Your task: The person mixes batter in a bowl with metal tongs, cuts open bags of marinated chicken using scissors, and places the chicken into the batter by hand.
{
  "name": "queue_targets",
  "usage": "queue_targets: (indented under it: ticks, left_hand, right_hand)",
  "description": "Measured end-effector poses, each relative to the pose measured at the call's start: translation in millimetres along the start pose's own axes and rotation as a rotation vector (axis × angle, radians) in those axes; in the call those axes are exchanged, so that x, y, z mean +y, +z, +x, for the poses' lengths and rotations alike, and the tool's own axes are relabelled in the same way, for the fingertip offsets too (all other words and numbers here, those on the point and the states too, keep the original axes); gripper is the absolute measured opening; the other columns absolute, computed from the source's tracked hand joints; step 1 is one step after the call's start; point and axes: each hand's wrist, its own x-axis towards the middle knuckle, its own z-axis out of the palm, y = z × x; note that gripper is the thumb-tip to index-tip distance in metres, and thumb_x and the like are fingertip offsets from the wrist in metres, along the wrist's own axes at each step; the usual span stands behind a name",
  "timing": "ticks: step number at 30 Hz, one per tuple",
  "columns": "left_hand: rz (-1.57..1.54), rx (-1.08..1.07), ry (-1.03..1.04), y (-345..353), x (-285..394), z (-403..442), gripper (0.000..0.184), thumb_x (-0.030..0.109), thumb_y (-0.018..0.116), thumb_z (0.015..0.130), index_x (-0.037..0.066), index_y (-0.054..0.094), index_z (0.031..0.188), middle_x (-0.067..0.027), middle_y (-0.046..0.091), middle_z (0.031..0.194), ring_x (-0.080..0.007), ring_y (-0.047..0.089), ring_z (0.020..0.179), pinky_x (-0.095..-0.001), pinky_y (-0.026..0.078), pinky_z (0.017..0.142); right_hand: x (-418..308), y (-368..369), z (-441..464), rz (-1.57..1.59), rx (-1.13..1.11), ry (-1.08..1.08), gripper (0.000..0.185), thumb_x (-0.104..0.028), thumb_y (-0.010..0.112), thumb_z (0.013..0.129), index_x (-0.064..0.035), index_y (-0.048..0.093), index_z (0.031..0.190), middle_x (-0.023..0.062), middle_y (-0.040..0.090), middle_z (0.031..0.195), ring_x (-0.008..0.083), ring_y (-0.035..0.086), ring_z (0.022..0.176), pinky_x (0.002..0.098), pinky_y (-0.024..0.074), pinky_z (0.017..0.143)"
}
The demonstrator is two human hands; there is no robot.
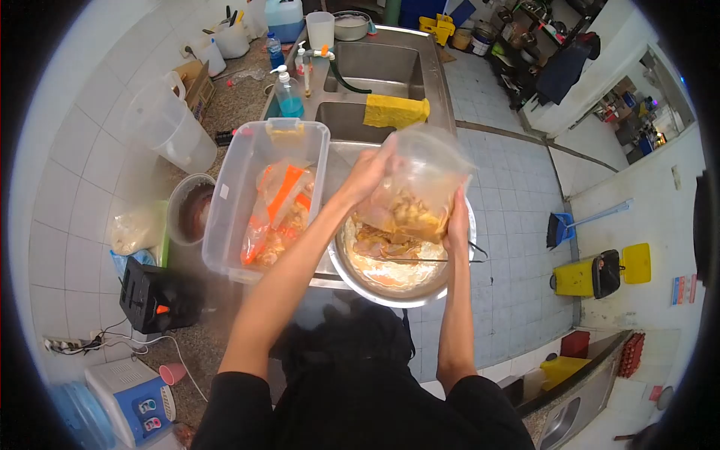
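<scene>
Between my hands is a clear plastic bag with yellowish pieces that look like marinated meat inside. My left hand grips the bag's left side near its top, and my right hand holds its right side lower down. Under the bag stands a wide metal bowl with pale batter-like liquid and more meat pieces. A thin dark metal utensil lies across the bowl, its kind partly hidden by my right hand. Left of my left forearm is a clear plastic tub with orange-striped bags of meat.
A steel double sink lies ahead, with a yellow cloth over its divider. A soap pump bottle stands beside it. At left are a clear pitcher, a round tub and a black device. Tiled floor extends right.
</scene>
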Motion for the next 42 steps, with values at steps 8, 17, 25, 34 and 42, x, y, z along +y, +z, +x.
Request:
queue_targets:
  ticks: [8, 17, 25, 34, 42]
  left_hand:
    - [-0.081, 0.214, -0.233, -33.3, -127.3, 3.6, 0.054, 0.044, 0.045, 0.105, 0.002, 0.054, 0.137, -0.0129, 0.065, 0.125, -0.0227, 0.055, 0.125, -0.0354, 0.043, 0.105]
    - [0.275, 0.177, -0.311, -0.4, -127.2, -15.1, 0.056, 0.044, 0.045, 0.102, -0.005, 0.062, 0.125, -0.0194, 0.066, 0.120, -0.0248, 0.062, 0.107, -0.0389, 0.047, 0.093]
    - [0.074, 0.040, 0.048, -18.1, 42.0, -37.3, 0.059, 0.041, 0.066, 0.095, 0.001, 0.048, 0.135, -0.0113, 0.060, 0.121, -0.0199, 0.061, 0.108, -0.0331, 0.053, 0.083]
    - [1.159, 1.027, 0.220, -190.3, 54.6, -179.1, 0.067, 0.027, 0.078, 0.082, -0.003, 0.051, 0.135, -0.0257, 0.064, 0.123, -0.0370, 0.062, 0.116, -0.0440, 0.051, 0.095]
    - [1.119, 1.160, 0.065, -189.7, -27.5, -239.9, 0.022, 0.019, 0.068, 0.088, 0.003, 0.070, 0.104, -0.0186, 0.072, 0.092, -0.0374, 0.070, 0.083, -0.0457, 0.054, 0.074]
  right_hand:
    - [-23.8, -7.2, -47.8, -0.910, 0.310, -0.488, 0.034, -0.026, 0.051, 0.104, 0.0022, 0.070, 0.103, 0.0142, 0.069, 0.087, 0.0241, 0.065, 0.081, 0.0362, 0.0501, 0.075]
    - [-86.8, 27.9, -68.3, -1.103, 0.357, -0.756, 0.029, -0.019, 0.054, 0.103, 0.0021, 0.072, 0.095, 0.0098, 0.071, 0.084, 0.0159, 0.065, 0.078, 0.0305, 0.0503, 0.071]
    - [-106.0, 112.0, -65.2, -0.520, 0.404, -0.670, 0.034, -0.027, 0.048, 0.106, 0.0000, 0.068, 0.101, 0.0056, 0.068, 0.090, 0.0122, 0.060, 0.078, 0.0291, 0.0482, 0.070]
    - [14.3, 288.0, -9.7, -0.872, -0.253, -1.191, 0.026, -0.018, 0.061, 0.097, 0.0003, 0.064, 0.114, 0.0159, 0.065, 0.097, 0.0293, 0.062, 0.087, 0.0383, 0.0501, 0.082]
    - [118.1, 321.0, 25.1, -1.842, -1.070, -0.443, 0.026, -0.009, 0.067, 0.074, 0.0002, 0.073, 0.097, 0.0246, 0.070, 0.097, 0.0387, 0.070, 0.090, 0.0500, 0.0561, 0.078]
